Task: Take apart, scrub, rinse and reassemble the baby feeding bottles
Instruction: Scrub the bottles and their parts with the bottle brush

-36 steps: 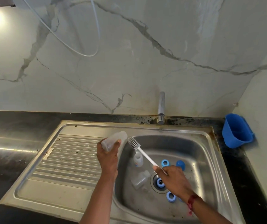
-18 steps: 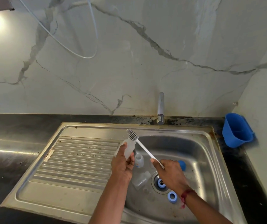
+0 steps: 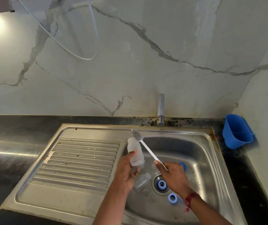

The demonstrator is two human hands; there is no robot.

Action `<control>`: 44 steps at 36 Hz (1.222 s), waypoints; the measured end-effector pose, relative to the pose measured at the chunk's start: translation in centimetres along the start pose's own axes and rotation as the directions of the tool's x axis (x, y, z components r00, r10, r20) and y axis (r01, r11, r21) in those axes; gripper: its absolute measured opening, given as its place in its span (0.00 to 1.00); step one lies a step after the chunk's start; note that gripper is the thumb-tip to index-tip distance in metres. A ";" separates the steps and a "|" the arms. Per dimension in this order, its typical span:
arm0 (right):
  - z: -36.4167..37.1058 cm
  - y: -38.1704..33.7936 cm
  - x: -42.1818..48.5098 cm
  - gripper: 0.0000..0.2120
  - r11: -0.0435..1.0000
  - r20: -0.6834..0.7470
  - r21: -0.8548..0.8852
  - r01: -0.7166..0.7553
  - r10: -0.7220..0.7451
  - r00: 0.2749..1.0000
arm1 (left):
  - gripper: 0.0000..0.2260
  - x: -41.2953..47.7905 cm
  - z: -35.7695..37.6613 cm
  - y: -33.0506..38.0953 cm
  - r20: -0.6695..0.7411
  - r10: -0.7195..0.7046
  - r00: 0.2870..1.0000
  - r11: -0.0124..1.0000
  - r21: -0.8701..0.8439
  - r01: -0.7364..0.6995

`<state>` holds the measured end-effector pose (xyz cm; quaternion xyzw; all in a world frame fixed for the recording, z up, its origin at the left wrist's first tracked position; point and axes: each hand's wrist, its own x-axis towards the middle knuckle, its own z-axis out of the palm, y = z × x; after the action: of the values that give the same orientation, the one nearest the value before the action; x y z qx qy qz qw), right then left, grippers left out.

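My left hand (image 3: 126, 171) grips a clear bottle body (image 3: 135, 153) over the left edge of the steel sink basin (image 3: 200, 153); the bottle stands nearly upright. My right hand (image 3: 174, 177) holds the white handle of a bottle brush (image 3: 143, 144), whose bristled head points up and left, just beside the bottle's upper end. In the basin lie another clear bottle (image 3: 142, 181), a blue ring (image 3: 161, 184) on the drain, a second blue ring (image 3: 172, 198) nearer me, and a blue cap (image 3: 183, 164) partly hidden behind my right hand.
A ribbed steel drainboard (image 3: 79, 161) lies left of the basin. A chrome tap (image 3: 161, 109) stands at the back rim. A blue plastic caddy (image 3: 236, 131) hangs at the right wall. Dark countertop (image 3: 8, 132) surrounds the sink.
My left hand has carried the bottle from over the drainboard to the basin's edge and turned it more upright. The brush head has risen beside the bottle.
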<state>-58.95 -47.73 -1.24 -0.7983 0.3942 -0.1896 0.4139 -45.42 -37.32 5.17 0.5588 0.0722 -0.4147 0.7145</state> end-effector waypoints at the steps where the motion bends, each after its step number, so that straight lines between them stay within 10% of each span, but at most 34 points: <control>1: -0.1 0.0 -0.1 0.29 1.000 0.005 0.008 0.000 0.000 1.000 | 0.25 0.1 -0.2 0.0 0.012 0.019 1.000 0.998 0.066 -0.019; 8: -1.5 0.5 -1.4 0.29 1.000 0.054 0.012 0.015 -0.016 0.998 | 0.30 -0.6 -1.3 0.6 0.249 0.146 0.957 0.931 0.292 -0.218; 22: -3.1 0.0 -0.7 0.31 0.995 0.112 0.067 -0.079 0.071 0.991 | 0.33 0.0 -2.6 2.5 0.396 0.019 0.918 0.925 0.341 -0.166; 39: -2.5 -2.1 -1.3 0.28 0.994 0.194 -0.093 -0.054 0.071 0.978 | 0.37 4.8 -6.3 5.5 0.053 0.291 0.955 0.926 0.237 -0.295; 44: -1.5 -2.0 -1.2 0.28 0.984 0.156 -0.109 -0.141 0.157 0.975 | 0.40 5.2 -6.9 5.2 0.300 0.286 0.910 0.729 0.548 -0.410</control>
<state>-59.74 -46.86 1.31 -0.7985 0.4262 -0.0723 0.4189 -36.07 -33.87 3.57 0.7158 -0.2397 -0.3264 0.5690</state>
